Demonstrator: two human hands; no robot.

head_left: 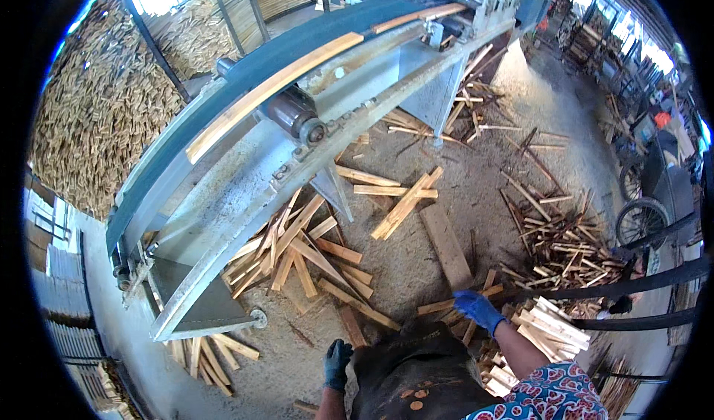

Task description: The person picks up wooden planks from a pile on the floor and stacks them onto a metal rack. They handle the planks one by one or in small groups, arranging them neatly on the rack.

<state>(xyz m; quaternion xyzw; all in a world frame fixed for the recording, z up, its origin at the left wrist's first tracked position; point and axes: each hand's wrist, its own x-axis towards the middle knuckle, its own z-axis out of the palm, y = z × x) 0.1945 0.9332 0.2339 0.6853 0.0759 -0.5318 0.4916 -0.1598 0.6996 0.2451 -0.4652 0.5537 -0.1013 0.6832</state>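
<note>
The board (271, 91) might fall, sitting by the belt (297, 46) edge. Left hand (337, 364), right hand (480, 310): can't tell their grip.

Blue-gloved right hand (481, 311), teal belt (290, 46), pale wood strips (555, 323), red-patterned teal sleeve (549, 396)

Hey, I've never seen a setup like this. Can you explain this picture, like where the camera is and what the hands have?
There's no robot here. A wide fisheye camera on a person's head looks down, so straight edges bend. The person's left hand wears a dark green glove, the right hand a blue one; neither clearly grips anything. The right is near a heap of pale wooden pieces. Ahead stands a belt conveyor, a long wooden strip lying on its dark belt. Loose strips lie scattered on the floor.
</note>
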